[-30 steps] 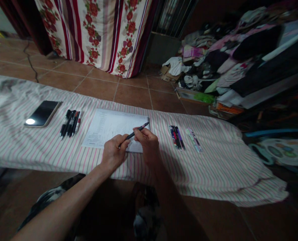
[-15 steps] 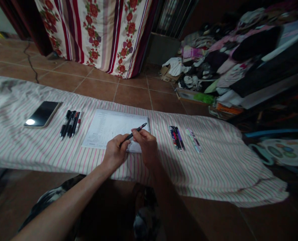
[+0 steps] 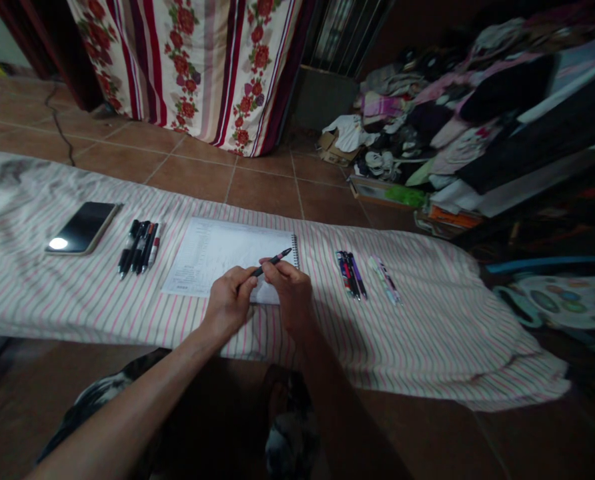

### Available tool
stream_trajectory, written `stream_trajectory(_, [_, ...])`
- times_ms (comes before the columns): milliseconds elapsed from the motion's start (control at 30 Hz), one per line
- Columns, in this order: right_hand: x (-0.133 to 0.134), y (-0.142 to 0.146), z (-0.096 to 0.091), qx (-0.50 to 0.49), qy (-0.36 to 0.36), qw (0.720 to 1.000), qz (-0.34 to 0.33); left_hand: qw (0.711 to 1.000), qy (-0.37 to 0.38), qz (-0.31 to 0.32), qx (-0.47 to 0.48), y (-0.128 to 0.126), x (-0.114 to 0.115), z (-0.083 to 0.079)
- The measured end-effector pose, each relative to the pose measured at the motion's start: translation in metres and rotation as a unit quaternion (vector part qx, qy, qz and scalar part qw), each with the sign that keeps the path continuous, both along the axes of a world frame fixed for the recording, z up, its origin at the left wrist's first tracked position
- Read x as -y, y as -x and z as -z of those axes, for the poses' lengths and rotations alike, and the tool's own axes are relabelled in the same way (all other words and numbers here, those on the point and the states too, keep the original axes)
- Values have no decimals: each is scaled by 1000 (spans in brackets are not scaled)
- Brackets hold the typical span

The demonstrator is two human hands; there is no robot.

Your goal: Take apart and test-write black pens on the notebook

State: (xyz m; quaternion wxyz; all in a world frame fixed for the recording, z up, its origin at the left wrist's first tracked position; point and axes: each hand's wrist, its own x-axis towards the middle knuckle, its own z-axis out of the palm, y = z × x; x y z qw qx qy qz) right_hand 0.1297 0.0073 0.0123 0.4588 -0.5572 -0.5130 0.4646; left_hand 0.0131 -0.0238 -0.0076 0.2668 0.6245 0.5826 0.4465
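Observation:
Both my hands meet over the near edge of a spiral notebook (image 3: 227, 253) lying on a striped cloth (image 3: 427, 327). My left hand (image 3: 230, 303) and my right hand (image 3: 290, 293) are each closed on a dark pen (image 3: 273, 261) that slants up to the right between them. A group of black and red pens (image 3: 140, 245) lies left of the notebook. A second group of pens (image 3: 350, 273) and a pale pen (image 3: 385, 279) lie to its right.
A phone (image 3: 81, 227) with a bright reflection lies at the cloth's left end. Beyond the cloth are brown floor tiles (image 3: 197, 173), a flowered curtain (image 3: 207, 60) and a heap of clothes and boxes (image 3: 427, 120) at the right.
My hands have drawn slightly closer together on the pen, which has shifted a little toward me. The view has barely moved.

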Motion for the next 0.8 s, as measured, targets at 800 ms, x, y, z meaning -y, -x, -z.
stream_trajectory(800, [3,8,7,-3,-63,995,-73,916,144,-31,374,-2,-3,-9])
